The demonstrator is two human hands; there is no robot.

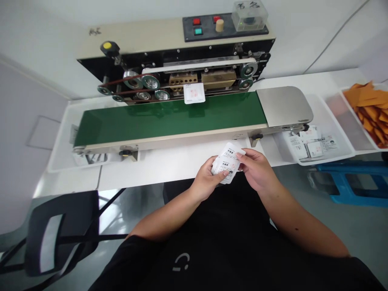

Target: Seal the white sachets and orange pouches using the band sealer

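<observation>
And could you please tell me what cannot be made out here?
All in the head view:
Held packets: they overlap, and the left hand covers part, so no count.
Their finest print: too small.
Left bin: contents mostly hidden beneath the green belt.
Orange packets: the right edge cuts some off.

The left hand [204,178] holds white packets [224,166]; the right hand [257,169] pinches one; another packet [194,93] overhangs the green belt [145,123].
</observation>
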